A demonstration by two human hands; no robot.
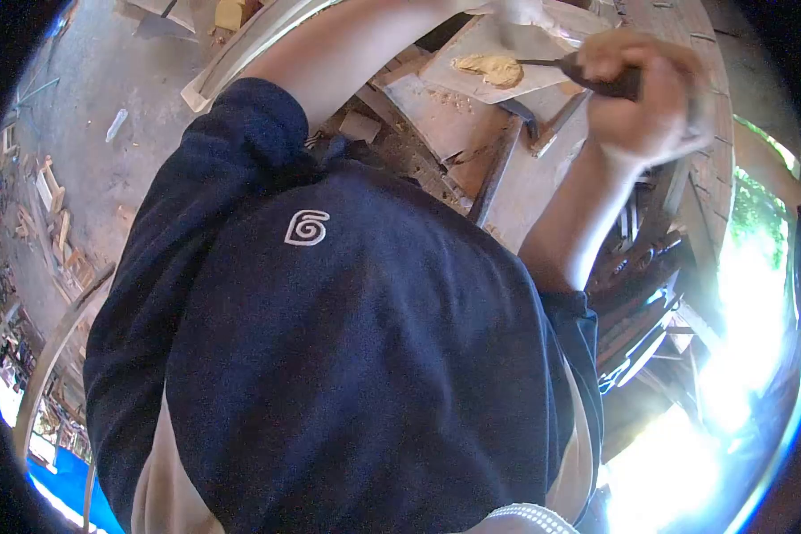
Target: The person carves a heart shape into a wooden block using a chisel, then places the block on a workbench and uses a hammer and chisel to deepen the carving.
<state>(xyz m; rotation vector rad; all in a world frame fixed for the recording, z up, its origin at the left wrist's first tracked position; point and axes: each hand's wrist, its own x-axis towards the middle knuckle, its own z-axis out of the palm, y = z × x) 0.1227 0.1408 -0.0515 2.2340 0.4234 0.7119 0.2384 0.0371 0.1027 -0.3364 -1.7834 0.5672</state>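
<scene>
My right hand [641,98], slightly blurred, is closed around the dark handle of a thin tool [574,69]. The tool's narrow end points left, close to a lump of yellowish paste [492,70]. That paste lies on a pale flat board [458,87]. My left forearm reaches across the top to my left hand [527,12], which is beside the board's far side, smeared and partly cut off by the frame edge. Its fingers and anything in them cannot be made out.
Wooden pieces [427,116] and a dark metal bar [498,169] lie below the board. A slatted wooden surface [707,116] curves along the right. Wood scraps [53,191] litter the floor at left. Bright light washes out the lower right.
</scene>
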